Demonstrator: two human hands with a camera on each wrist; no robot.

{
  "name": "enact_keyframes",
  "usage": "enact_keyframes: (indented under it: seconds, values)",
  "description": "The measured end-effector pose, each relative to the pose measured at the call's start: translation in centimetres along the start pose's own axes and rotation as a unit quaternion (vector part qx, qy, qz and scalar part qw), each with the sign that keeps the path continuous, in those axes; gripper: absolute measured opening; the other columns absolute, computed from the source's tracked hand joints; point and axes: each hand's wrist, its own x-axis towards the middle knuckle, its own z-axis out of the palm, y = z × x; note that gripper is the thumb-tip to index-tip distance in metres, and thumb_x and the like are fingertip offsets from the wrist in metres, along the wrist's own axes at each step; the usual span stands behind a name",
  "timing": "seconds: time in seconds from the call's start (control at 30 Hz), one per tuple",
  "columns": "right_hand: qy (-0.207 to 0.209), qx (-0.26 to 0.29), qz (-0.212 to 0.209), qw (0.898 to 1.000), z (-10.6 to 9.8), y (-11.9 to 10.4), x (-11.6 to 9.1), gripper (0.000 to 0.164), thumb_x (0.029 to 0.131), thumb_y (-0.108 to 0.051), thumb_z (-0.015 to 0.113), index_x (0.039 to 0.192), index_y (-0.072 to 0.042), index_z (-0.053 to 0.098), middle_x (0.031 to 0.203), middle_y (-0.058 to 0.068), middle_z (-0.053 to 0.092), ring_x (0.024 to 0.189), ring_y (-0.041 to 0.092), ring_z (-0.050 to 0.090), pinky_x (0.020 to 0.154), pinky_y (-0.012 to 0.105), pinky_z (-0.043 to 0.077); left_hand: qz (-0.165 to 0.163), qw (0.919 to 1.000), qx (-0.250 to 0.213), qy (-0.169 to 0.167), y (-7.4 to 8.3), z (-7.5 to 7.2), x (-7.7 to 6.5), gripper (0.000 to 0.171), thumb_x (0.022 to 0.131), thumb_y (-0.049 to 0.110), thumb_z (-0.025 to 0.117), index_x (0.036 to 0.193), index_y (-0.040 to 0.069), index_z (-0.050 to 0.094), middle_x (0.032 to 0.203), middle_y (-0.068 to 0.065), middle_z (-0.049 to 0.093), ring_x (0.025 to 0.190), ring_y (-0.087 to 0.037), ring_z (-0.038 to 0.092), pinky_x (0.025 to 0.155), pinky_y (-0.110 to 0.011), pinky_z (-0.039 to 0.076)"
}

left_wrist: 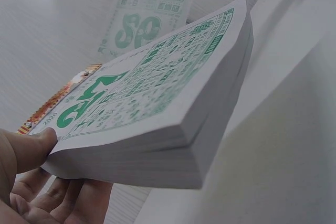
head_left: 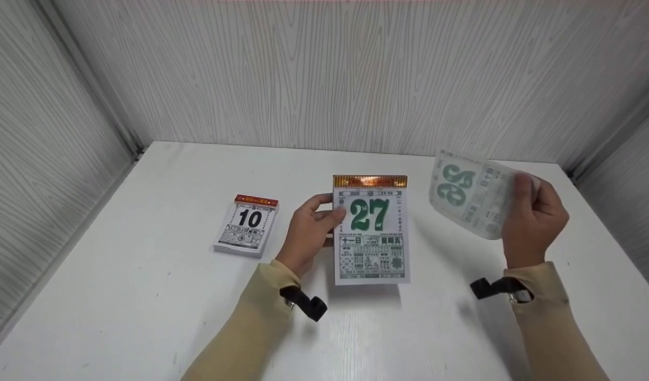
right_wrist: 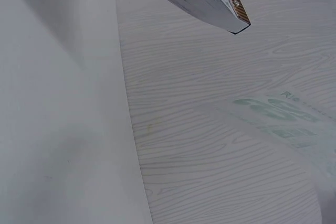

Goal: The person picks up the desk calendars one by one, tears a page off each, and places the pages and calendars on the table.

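A thick tear-off calendar [head_left: 371,238] with a gold-and-red top strip and a green 27 is held up off the table. My left hand [head_left: 312,230] grips its left edge, thumb on the front page and fingers behind. The left wrist view shows the thick page block [left_wrist: 157,156] and the thumb [left_wrist: 34,148] on its corner. Off to the right, my right hand [head_left: 533,222] pinches a loose thin calendar page [head_left: 464,193], its green number showing reversed through the paper. In the right wrist view this page [right_wrist: 283,119] is blurred, and the hand barely shows.
A smaller calendar [head_left: 247,225] with a red top strip and a black 10 lies on the white table [head_left: 118,296], left of my left hand. Pale wood-grain panels [head_left: 324,74] rise behind the table and on both sides. Both wrists wear black camera mounts.
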Motion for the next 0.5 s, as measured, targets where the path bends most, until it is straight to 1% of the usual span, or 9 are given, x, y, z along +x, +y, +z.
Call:
enact_keyframes:
  seconds: [0.2,0.33,0.5]
  values:
    - [-0.008,-0.016,-0.003,1.000,-0.21,0.31,-0.30,0.027,0.101,-0.008,0.067,0.092,0.018,0.069,0.078,0.002,0.073,0.059,0.007,0.063,0.055,0.016,0.048,-0.001,1.0000,-0.002,0.000,0.01,0.02,-0.12,0.037,0.103,0.022,0.067,0.139,0.016,0.060,0.108,-0.011,0.076,0.090,-0.025,0.076,0.075,-0.037,0.062]
    - [-0.012,-0.020,-0.010,1.000,-0.25,0.51,-0.20,0.027,0.101,-0.008,0.066,0.092,0.017,0.069,0.078,0.002,0.073,0.058,0.007,0.063,0.055,0.015,0.048,-0.001,1.0000,0.009,-0.004,0.06,-0.07,-0.14,0.038,0.103,0.025,0.067,0.140,0.019,0.059,0.109,-0.009,0.076,0.092,-0.024,0.076,0.076,-0.036,0.062]
    - [-0.024,-0.026,-0.020,0.999,-0.14,0.66,-0.08,0.027,0.101,-0.008,0.067,0.092,0.017,0.070,0.078,0.002,0.073,0.058,0.007,0.063,0.055,0.016,0.048,0.005,0.9999,0.001,-0.010,0.01,-0.20,-0.09,0.039,0.103,0.024,0.067,0.140,0.018,0.059,0.110,-0.009,0.076,0.093,-0.025,0.076,0.077,-0.037,0.062]
